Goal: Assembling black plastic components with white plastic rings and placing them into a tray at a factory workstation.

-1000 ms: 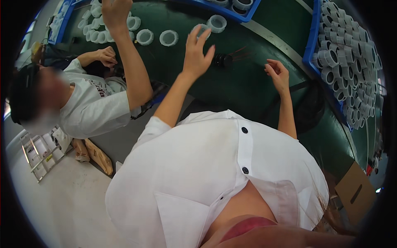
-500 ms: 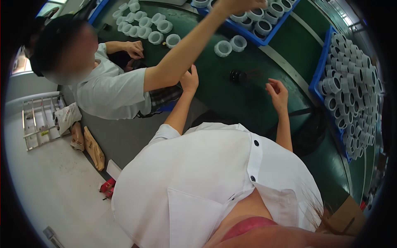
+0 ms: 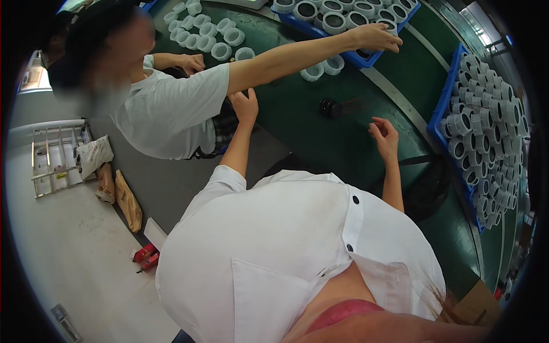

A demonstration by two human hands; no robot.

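My left hand [image 3: 245, 106] is raised at the table's edge, just below the co-worker's outstretched arm [image 3: 291, 63]. Its fingers are apart, and I see nothing in them. Over the green tabletop, my right hand [image 3: 385, 139] hangs with loosely bent fingers and holds nothing. Nearest to it lies a small black cylindrical part [image 3: 330, 107] with thin reddish wires trailing right. Beyond that part stand two white plastic rings, a left one [image 3: 312, 72] partly behind the co-worker's arm and a right one [image 3: 333, 65].
The co-worker's hand [image 3: 378, 38] is at a blue crate [image 3: 366, 60] of white rings with dark centres. Another blue crate [image 3: 439, 114] at right is heaped with similar pieces. Several white rings [image 3: 221, 51] stand far left. A black bag [image 3: 426, 186] lies beside my right forearm.
The co-worker's arm has swung right and lower across the table, to the crate's near corner. My left hand has shifted slightly left; my right hand has barely moved.
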